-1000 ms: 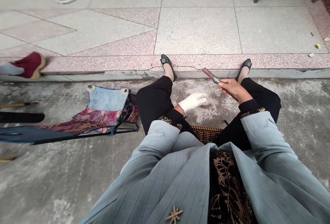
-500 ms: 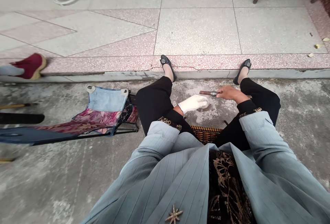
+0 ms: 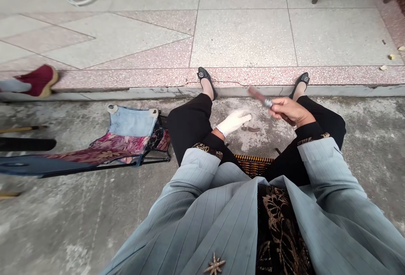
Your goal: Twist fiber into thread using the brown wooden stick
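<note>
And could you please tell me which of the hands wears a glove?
The left hand, covered in white; the right hand, holding the stick, is bare.

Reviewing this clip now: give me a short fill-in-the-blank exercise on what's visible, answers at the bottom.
1. The glove on the left hand is ____.
2. The brown stick is held by the ____ hand.
3. The cloth chair stands on the person's ____ side.
4. The shoe at the picture's far left is ____.

Answers: white; right; left; red
</note>
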`<state>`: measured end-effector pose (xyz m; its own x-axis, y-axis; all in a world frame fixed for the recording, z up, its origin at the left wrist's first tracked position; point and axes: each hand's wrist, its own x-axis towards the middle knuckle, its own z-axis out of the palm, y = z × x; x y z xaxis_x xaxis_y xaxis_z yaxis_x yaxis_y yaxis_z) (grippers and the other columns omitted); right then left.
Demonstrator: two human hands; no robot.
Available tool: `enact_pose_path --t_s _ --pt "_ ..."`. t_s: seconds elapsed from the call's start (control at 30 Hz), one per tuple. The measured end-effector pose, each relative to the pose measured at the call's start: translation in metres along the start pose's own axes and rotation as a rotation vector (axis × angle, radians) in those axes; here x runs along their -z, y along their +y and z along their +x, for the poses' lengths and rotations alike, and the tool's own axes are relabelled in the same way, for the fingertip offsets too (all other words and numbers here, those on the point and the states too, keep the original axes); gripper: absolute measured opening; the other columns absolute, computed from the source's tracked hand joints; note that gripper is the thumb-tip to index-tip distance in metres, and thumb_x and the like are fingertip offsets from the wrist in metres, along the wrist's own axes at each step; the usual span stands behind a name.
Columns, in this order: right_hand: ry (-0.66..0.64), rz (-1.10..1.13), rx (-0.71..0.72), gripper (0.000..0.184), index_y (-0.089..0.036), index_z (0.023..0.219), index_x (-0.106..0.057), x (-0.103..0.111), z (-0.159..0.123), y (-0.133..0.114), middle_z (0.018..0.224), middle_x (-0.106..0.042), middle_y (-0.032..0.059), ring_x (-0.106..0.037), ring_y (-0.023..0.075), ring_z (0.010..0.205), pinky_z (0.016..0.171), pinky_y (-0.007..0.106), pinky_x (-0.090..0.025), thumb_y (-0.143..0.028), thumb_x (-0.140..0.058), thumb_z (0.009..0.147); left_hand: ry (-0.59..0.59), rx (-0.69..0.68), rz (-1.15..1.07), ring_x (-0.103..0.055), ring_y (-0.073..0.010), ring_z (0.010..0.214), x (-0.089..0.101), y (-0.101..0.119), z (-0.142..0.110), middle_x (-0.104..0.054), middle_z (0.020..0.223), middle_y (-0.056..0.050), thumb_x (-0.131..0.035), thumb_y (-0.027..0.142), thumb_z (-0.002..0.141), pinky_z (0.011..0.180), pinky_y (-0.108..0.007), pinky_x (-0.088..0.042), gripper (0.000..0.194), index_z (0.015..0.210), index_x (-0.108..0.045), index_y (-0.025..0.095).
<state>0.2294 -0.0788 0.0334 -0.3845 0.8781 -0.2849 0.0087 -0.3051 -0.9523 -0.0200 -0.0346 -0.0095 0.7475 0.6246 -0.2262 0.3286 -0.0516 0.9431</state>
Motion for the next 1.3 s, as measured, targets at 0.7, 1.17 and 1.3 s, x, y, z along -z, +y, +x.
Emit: enact_pose_path --t_s 0.7,1.17,1.3 --pt "-0.482 -0.581 -0.506 0.031 -0.018 0.086 -0.076 0.001 0.017 0.025 0.059 -0.060 0.0003 -0.047 0.0113 0.049 0.049 0.025 -0.033 -0.044 -0.075 0.072 -0.042 -0.053 0.257 -0.058 -0.0177 0.084 0.009 -0.009 -0.001 -0.067 0.087 -0.003 -0.050 0.044 0.086 0.078 -0.026 -0.044 0.033 0.090 -0.066 0.015" --pt "0.252 -0.614 -0.262 0.025 -0.016 0.087 -0.067 0.005 0.022 0.026 0.065 -0.057 0.0006 -0.047 0.0118 0.054 0.054 0.026 -0.034 -0.040 -0.059 0.086 -0.126 -0.064 0.296 -0.057 -0.0157 0.077 0.001 -0.012 0.003 -0.066 0.083 -0.002 -0.049 0.044 0.088 0.074 -0.025 -0.044 0.035 0.092 -0.067 0.015" --pt "0.057 -0.969 -0.396 0.023 -0.017 0.089 -0.072 -0.001 0.025 0.022 0.075 -0.065 0.0057 -0.055 0.0162 0.066 0.061 0.027 -0.036 -0.035 -0.058 0.087 -0.139 -0.050 0.376 -0.059 -0.0183 0.083 0.000 -0.017 0.003 -0.068 0.089 -0.004 -0.048 0.045 0.089 0.077 -0.026 -0.045 0.037 0.094 -0.069 0.015"
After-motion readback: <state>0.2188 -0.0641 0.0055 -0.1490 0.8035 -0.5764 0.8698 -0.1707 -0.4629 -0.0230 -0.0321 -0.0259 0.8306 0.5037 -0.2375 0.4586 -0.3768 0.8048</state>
